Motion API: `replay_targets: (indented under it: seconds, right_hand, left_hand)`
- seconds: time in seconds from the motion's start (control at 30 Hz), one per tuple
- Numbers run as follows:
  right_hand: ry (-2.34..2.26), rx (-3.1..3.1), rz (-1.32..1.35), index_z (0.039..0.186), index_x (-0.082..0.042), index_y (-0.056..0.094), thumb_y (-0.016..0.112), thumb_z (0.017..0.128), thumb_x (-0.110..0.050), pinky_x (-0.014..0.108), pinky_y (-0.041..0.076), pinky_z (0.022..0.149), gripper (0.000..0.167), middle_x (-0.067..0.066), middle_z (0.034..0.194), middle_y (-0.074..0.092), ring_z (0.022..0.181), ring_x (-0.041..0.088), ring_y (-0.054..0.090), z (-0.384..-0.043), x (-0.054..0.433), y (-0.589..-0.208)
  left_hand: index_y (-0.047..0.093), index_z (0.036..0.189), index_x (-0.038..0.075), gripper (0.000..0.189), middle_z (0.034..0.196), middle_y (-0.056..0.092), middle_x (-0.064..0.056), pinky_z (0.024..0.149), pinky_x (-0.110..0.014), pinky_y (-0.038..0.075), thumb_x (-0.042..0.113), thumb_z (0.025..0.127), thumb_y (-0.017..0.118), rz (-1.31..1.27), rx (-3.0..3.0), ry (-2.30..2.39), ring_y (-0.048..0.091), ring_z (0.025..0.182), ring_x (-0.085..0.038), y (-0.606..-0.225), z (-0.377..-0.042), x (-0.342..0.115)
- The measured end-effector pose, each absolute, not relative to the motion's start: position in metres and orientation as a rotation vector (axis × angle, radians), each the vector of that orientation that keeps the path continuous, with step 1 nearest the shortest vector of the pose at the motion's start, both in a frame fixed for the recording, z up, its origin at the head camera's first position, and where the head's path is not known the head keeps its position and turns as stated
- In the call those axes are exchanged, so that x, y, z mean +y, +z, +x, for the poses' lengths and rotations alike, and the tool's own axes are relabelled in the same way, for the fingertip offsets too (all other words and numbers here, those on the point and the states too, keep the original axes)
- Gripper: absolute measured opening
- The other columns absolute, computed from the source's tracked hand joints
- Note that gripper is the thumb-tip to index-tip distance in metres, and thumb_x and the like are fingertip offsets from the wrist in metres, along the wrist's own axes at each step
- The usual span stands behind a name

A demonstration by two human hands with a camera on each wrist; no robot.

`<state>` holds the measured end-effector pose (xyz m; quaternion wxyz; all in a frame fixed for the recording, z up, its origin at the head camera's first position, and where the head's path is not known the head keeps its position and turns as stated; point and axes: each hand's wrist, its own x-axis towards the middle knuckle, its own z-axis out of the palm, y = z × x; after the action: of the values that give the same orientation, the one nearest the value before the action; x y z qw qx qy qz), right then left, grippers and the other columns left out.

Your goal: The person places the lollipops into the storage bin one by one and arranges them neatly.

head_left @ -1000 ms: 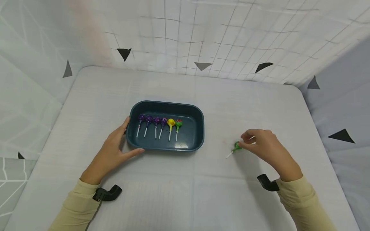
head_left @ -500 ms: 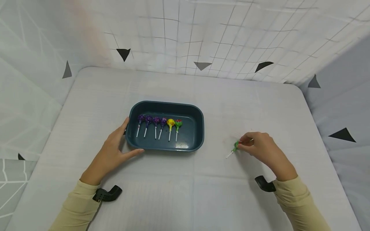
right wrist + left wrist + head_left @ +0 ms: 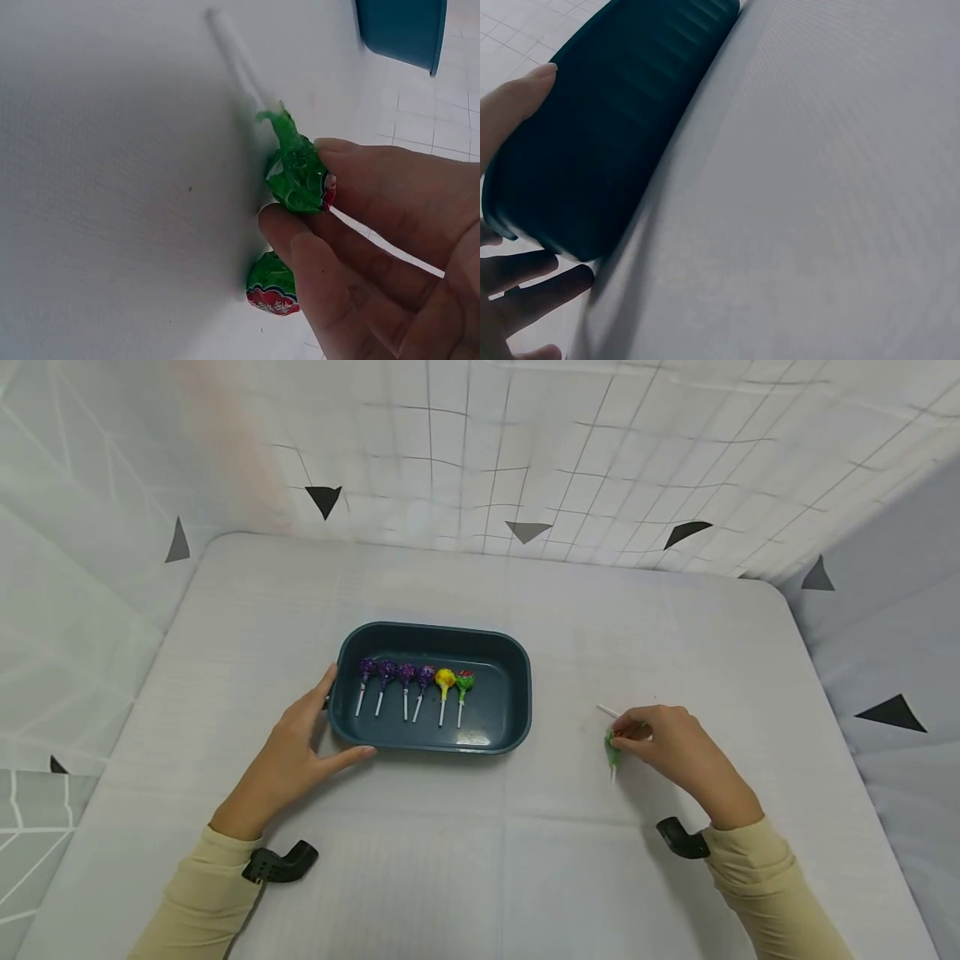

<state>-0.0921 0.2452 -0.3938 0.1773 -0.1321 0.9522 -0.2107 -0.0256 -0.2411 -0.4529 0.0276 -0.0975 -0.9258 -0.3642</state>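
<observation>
My right hand pinches a green-wrapped lollipop by its head between thumb and fingertips, close over the white table. Its white stick points away from the fingers. A second green lollipop with a red label band lies behind those fingers, partly hidden by them; in the head view a white stick shows beyond the fingertips. At the left end of a dark teal tray, my left hand spreads fairly straight fingers along the end wall, its thumb at the front side.
In the tray lie several purple lollipops, a yellow lollipop and a green lollipop, side by side in a row. White cloth walls surround the table at the back and sides.
My right hand has shifted slightly left. The green lollipop at its fingertips has swung so its stick points toward me, and another stick now shows beyond. Left hand and tray stay put.
</observation>
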Motion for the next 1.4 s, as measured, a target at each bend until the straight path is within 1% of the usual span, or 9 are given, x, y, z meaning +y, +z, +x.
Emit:
replay_targets:
  seconds: [0.1,0.3,0.57,1.0,1.23,1.4]
  right_hand:
    - [-0.593,2.689,-0.390,0.102,-0.011,0.079,0.079,0.091,-0.016,0.036,0.054,0.077,0.012,0.001,0.095,0.080,0.094,0.023,0.074,-0.091,0.245,-0.393]
    - [-0.602,2.677,-0.399,0.103,-0.009,0.079,0.080,0.088,-0.013,0.035,0.054,0.076,0.016,0.002,0.096,0.080,0.093,0.022,0.074,-0.091,0.246,-0.393]
    - [-0.592,2.691,-0.443,0.102,-0.008,0.079,0.081,0.087,-0.010,0.035,0.055,0.076,0.016,0.002,0.095,0.079,0.090,0.021,0.074,-0.092,0.247,-0.393]
    - [-0.601,2.687,-0.456,0.102,-0.005,0.078,0.081,0.086,-0.009,0.034,0.057,0.073,0.016,0.005,0.096,0.080,0.089,0.022,0.076,-0.094,0.245,-0.392]
    - [-0.600,2.699,-0.467,0.101,-0.006,0.079,0.081,0.087,-0.010,0.032,0.056,0.069,0.015,0.006,0.096,0.080,0.087,0.022,0.075,-0.097,0.244,-0.385]
    - [-0.618,2.691,-0.469,0.102,-0.008,0.079,0.081,0.088,-0.012,0.033,0.057,0.070,0.015,0.006,0.099,0.080,0.090,0.024,0.076,-0.100,0.242,-0.379]
  left_hand:
    - [0.010,0.168,0.019,0.124,0.169,0.028,-0.018,0.116,-0.070,0.035,0.037,0.078,0.092,-0.297,-2.860,-1.123,0.035,0.151,-0.047,-0.453,-0.026,-0.241]
    - [0.010,0.168,0.020,0.123,0.170,0.028,-0.017,0.116,-0.070,0.035,0.038,0.078,0.092,-0.292,-2.867,-1.130,0.035,0.152,-0.046,-0.451,-0.026,-0.240]
    - [0.009,0.168,0.020,0.124,0.170,0.027,-0.016,0.117,-0.070,0.034,0.039,0.078,0.092,-0.279,-2.877,-1.132,0.033,0.153,-0.046,-0.451,-0.026,-0.240]
    - [0.010,0.168,0.020,0.124,0.170,0.027,-0.015,0.117,-0.069,0.034,0.040,0.078,0.092,-0.289,-2.864,-1.136,0.034,0.152,-0.045,-0.453,-0.027,-0.241]
    - [0.011,0.168,0.019,0.123,0.170,0.027,-0.015,0.117,-0.069,0.034,0.039,0.077,0.092,-0.285,-2.862,-1.145,0.034,0.153,-0.045,-0.452,-0.027,-0.240]
    - [0.011,0.168,0.018,0.123,0.170,0.027,-0.016,0.118,-0.069,0.034,0.039,0.077,0.092,-0.270,-2.876,-1.140,0.034,0.153,-0.045,-0.452,-0.026,-0.240]
